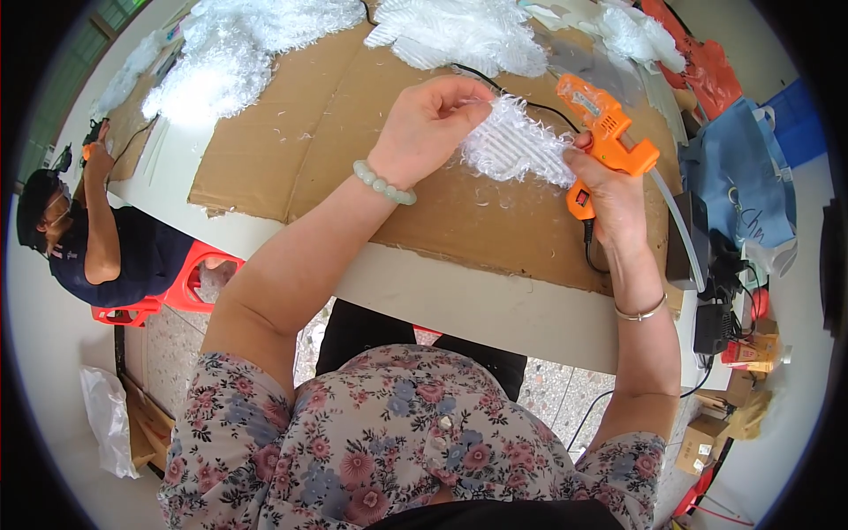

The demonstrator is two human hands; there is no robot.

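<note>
A white fringed piece of fabric-like material (517, 146), ribbed with shaggy edges, is stretched above brown cardboard (336, 132). My left hand (433, 124) pinches its left end between thumb and fingers. In my right hand (614, 190) is an orange hot glue gun (601, 124), its nozzle end tilted up and to the left. The thumb of that same hand also presses on the right end of the fringed piece. A long translucent glue stick (680, 230) trails down from the back of the gun. A black cord hangs from the gun's orange switch part (580, 201).
White fluffy heaps (455, 35) lie along the far side of the white table (477, 318). A black cable crosses the cardboard behind the piece. To the right are a blue bag (742, 168), a black box and power adapters (711, 327). A co-worker (115, 230) sits at the left.
</note>
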